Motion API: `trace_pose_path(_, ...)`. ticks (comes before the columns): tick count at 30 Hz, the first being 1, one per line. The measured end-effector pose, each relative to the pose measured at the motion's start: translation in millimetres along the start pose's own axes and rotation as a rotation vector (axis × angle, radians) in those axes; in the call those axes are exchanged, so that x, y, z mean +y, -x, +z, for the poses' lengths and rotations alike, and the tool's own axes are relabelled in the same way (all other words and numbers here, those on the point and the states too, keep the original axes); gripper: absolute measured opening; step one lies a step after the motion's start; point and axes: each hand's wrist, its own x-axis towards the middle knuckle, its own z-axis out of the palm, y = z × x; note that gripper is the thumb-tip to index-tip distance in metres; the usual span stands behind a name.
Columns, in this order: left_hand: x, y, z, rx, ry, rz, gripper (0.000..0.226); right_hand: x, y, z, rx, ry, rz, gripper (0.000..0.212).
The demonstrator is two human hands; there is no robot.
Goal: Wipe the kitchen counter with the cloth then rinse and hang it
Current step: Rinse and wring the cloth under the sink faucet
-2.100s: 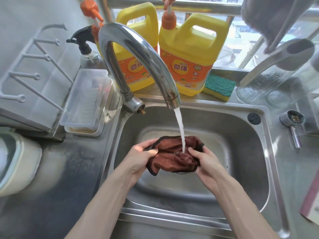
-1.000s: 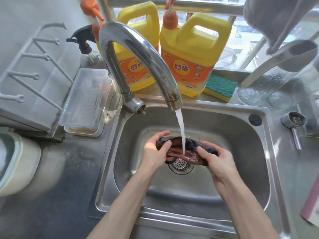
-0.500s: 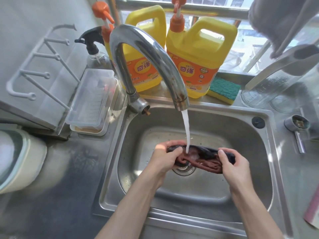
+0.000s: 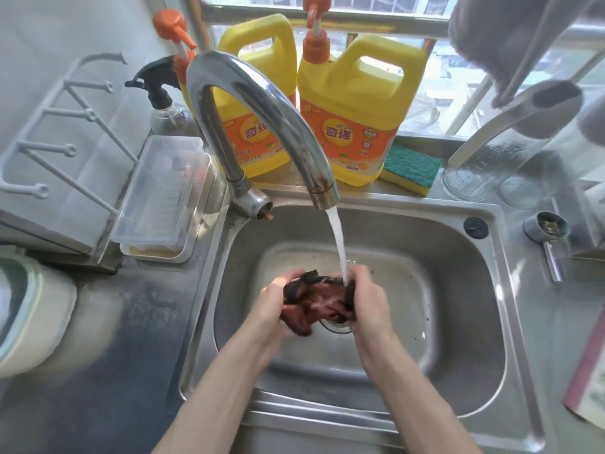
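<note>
Right now both hands sit close together low in the stainless-steel sink basin (image 4: 425, 339), with a crumpled wet reddish-brown cloth (image 4: 314, 299), dark along its edging, bunched between them. The left hand (image 4: 271, 299) grips the cloth's left side, fingers curled over its top. The right hand (image 4: 368, 299) clamps the right side, fingers wrapped round the dark edge. A thin white stream of water (image 4: 337, 244) lands on the cloth just beside the right hand's fingers. It falls from the curved chrome tap (image 4: 248, 77) that arches above and beyond the hands. Under the cloth, partly hidden, lies the round metal drain strainer (image 4: 335, 324).

Beyond the hands, past the sink's far rim, stand two large yellow detergent jugs with orange labels and pump tops, one behind the tap (image 4: 258, 152) and one to its right (image 4: 357, 126). A green-and-yellow scouring sponge (image 4: 411, 168) rests just beside the right jug. Beyond and to the left of the left hand are a clear spray bottle with a black trigger (image 4: 160, 93), a clear lidded plastic box (image 4: 163, 194) and a white peg rack (image 4: 55, 132). The grey steel desk (image 4: 131, 339) spreads out to the left of the left hand. Beyond and to the right of the right hand, a black round plug (image 4: 475, 227) sits in the sink rim. Farther right is a small metal cup (image 4: 546, 226), and clear glass jars (image 4: 481, 168) lie tilted behind it.
</note>
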Motion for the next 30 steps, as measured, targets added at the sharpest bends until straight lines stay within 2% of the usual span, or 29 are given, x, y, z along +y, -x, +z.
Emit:
trace_pose_path(2, -3.7, 1.3, 21.1, -0.134, 0.228, -0.155, 0.039, 9.0, 19.2, 7.2, 0.005, 0.345, -0.415, 0.027)
trace_pose_path(5, -8.4, -6.9, 35.4, -0.219, 0.459, -0.202, 0.045, 18.5, 23.3, -3.9, 0.032, 0.811, -1.127, 0.018)
trace_pose_path(6, -10.2, -9.4, 37.5, -0.252, 0.483, -0.205, 0.043, 18.9, 13.2, -11.4, 0.059, 0.922, -1.283, 0.02)
trace_pose_path(8, -9.2, -7.1, 43.0, -0.303, 0.459, -0.197, 0.03, 14.9, -5.6, -21.1, 0.085, 1.036, -1.391, 0.027)
trace_pose_path(10, -12.3, -7.8, 47.8, -0.26, 0.377, -0.192, 0.027, 15.3, -17.3, -22.4, 0.053, 1.065, -1.365, 0.038)
trace_pose_path(13, -14.5, -9.8, 49.5, -0.199, 0.373, -0.231, 0.043, 22.9, -21.9, -15.4, 0.03, 1.068, -1.299, 0.041)
trace_pose_path(18, -19.8, -11.0, 55.5, -0.184, 0.338, -0.154, 0.033, 40.3, -24.7, -2.3, 0.186, 0.954, -1.112, 0.043)
trace_pose_path(21, -24.5, -16.1, 55.5, -0.101, 0.285, -0.163, 0.032, 47.1, -26.3, 3.4, 0.069, 0.811, -0.869, 0.055)
trace_pose_path(23, -27.5, -15.7, 57.8, -0.031, 0.227, -0.194, 0.037, 46.5, -26.0, 5.8, 0.051, 0.716, -0.731, 0.065)
trace_pose_path(26, -30.4, -14.0, 64.7, 0.067, 0.167, -0.237, 0.037, 40.7, -27.4, 8.0, 0.063, 0.539, -0.454, 0.06)
trace_pose_path(29, -33.2, -13.4, 68.9, 0.092, 0.046, -0.219, 0.041, 39.2, -40.8, 8.4, 0.107, 0.35, -0.112, 0.054)
trace_pose_path(30, -36.9, -16.7, 70.2, 0.114, -0.091, -0.176, 0.047, 36.3, -44.0, 8.5, 0.126, 0.257, 0.001, 0.049)
